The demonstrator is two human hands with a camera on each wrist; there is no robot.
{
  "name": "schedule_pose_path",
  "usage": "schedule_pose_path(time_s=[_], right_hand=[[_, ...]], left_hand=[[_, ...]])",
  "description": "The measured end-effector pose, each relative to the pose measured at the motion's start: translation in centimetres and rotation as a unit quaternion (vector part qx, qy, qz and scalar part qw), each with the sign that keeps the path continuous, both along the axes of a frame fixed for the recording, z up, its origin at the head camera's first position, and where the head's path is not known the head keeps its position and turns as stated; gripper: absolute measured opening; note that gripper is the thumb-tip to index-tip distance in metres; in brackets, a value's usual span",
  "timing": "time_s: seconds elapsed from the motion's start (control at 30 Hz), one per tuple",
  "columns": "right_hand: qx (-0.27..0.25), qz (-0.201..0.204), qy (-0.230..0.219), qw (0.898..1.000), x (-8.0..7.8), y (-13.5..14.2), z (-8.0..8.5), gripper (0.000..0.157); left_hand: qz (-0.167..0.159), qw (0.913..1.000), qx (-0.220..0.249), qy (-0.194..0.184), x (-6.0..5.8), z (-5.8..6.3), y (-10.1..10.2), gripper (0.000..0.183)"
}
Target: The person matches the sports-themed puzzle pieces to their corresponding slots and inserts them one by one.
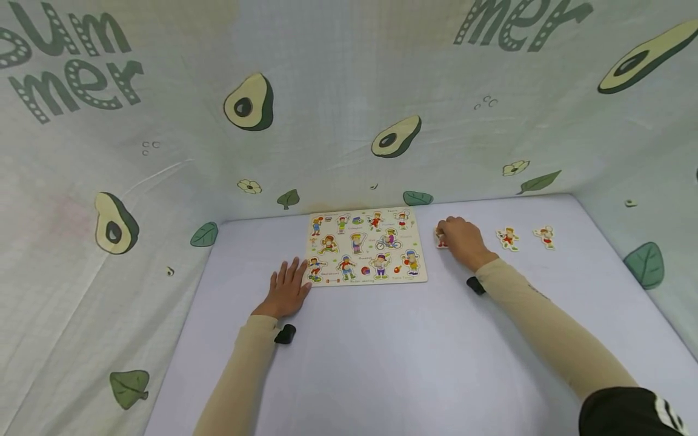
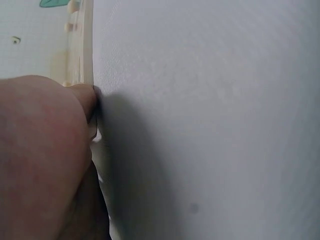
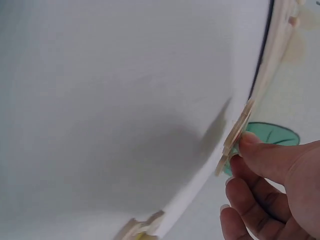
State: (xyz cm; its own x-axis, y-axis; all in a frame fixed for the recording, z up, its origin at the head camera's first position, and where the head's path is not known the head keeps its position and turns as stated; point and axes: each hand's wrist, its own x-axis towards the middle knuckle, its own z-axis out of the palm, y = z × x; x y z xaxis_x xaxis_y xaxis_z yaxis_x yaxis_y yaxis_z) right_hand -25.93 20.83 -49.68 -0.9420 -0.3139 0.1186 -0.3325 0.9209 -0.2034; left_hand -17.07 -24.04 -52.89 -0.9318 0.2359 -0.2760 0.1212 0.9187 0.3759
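A wooden puzzle board point(image 1: 368, 247) printed with sporty children lies flat toward the back of the table. At its lower left corner my left hand point(image 1: 285, 289) rests, fingers spread, with fingertips and thumb by the edge; the left wrist view shows the thumb side of that hand point(image 2: 40, 155) against the board's rim point(image 2: 87, 45). Right of the board, my right hand point(image 1: 462, 240) pinches a small wooden puzzle piece point(image 1: 440, 238) between thumb and fingers. From the right wrist, this piece point(image 3: 237, 131) appears tilted up, edge-on; its printed face is mostly hidden.
Two more figure pieces, a red-clad player point(image 1: 508, 238) and another child point(image 1: 545, 237), lie to the right of my right hand. The white table point(image 1: 403, 351) meets a hanging cloth point(image 1: 327, 91) printed with avocados behind and at both sides.
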Motion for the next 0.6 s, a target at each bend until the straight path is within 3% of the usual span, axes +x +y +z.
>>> schedule_pose_path(time_s=[0.3, 0.6], right_hand=[[-0.027, 0.028, 0.032, 0.999, 0.3, -3.1, 2.1, 0.015], [-0.07, 0.057, 0.012, 0.996, -0.4, -8.4, 3.2, 0.013]], left_hand=[[0.0, 0.9999, -0.01, -0.001, -0.2, -0.5, -0.1, 0.067], [0.001, 0.9999, -0.005, -0.01, -0.2, -0.1, -0.1, 0.068]])
